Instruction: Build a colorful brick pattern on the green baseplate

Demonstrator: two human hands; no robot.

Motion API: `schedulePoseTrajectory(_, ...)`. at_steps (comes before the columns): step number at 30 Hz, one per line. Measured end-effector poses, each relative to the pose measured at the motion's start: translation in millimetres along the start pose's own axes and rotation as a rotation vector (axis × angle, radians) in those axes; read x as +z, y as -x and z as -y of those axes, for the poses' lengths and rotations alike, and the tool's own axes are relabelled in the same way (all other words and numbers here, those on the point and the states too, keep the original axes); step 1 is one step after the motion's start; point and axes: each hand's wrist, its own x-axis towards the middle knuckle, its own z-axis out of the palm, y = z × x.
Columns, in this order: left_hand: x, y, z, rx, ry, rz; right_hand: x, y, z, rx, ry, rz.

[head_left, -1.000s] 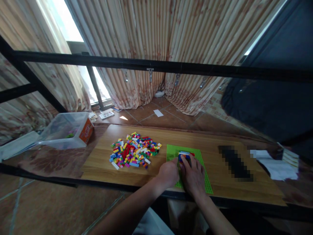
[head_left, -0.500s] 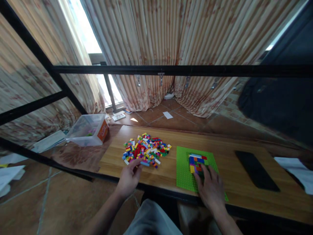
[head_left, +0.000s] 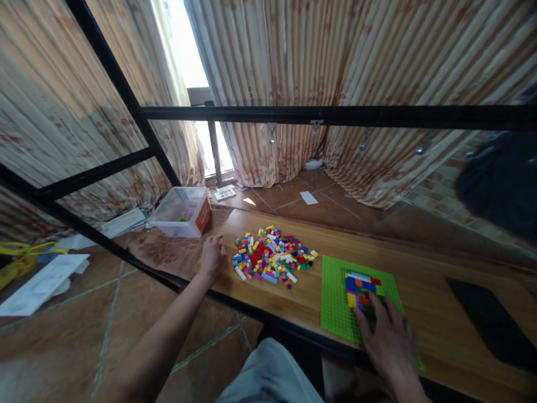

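Note:
My left hand (head_left: 213, 258) is at the left end of the wooden bench top, beside a pile of loose toy bricks (head_left: 272, 257). Its fingers are curled; whatever may be in them is hidden. To the right lies a green baseplate (head_left: 335, 302) bearing a low block of joined toy bricks (head_left: 359, 286), mostly blue, red, yellow and white. My right hand (head_left: 390, 336) rests over the near right side of this block, thumb and fingers closed about it. The hand hides that part of the block and of the plate.
A dark flat slab (head_left: 489, 319) lies on the bench top (head_left: 302, 299) at the right. Left of the bench, a clear plastic box (head_left: 174, 215) stands on the floor. A black metal rail (head_left: 268, 115) crosses behind the bench, before curtains. Papers lie on the floor.
My left hand has left the near edge of the brick pile and moved left to the bench's end. My right hand stays at the brick block. The view has turned left.

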Motion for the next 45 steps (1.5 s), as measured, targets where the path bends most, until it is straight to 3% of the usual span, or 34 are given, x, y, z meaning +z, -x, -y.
schedulePoseTrajectory(3, 12.3, -16.9, 3.3, 0.029, -0.003, 0.000, -11.6, -0.5, 18.1, -0.016, -0.037, -0.122)
schedulePoseTrajectory(5, 20.9, -24.5, 4.0, 0.059, 0.002, 0.007, -18.1, -2.4, 41.1, -0.116, -0.144, -0.174)
schedulePoseTrajectory(10, 36.8, -28.2, 6.3, 0.132, 0.016, 0.013, -18.2, -8.4, 124.5, -0.419, -0.458, -0.039)
schedulePoseTrajectory(13, 39.2, -25.7, 8.4, 0.150, 0.015, 0.011, -9.8, -12.2, 166.9, -0.470, -0.485, 0.046)
schedulePoseTrajectory(16, 38.1, -24.2, 8.4, 0.157, 0.007, 0.017, -0.1, -16.3, 188.7, -0.464, -0.434, 0.046)
schedulePoseTrajectory(25, 33.5, -21.2, 3.0, 0.139, -0.008, 0.027, 13.4, -19.2, 188.9, -0.466, -0.275, 0.025)
schedulePoseTrajectory(34, 33.7, -22.7, 3.6, 0.131, -0.038, 0.033, 4.7, -24.9, 177.9, -0.361, -0.454, -0.001)
schedulePoseTrajectory(41, 32.4, -25.5, 2.8, 0.155, -0.052, 0.028, 7.0, -27.5, 167.6, -0.223, -0.555, 0.094)
schedulePoseTrajectory(45, 31.5, -26.7, 1.9, 0.149, -0.056, 0.012, 7.4, -28.6, 159.2, -0.188, -0.572, 0.026)
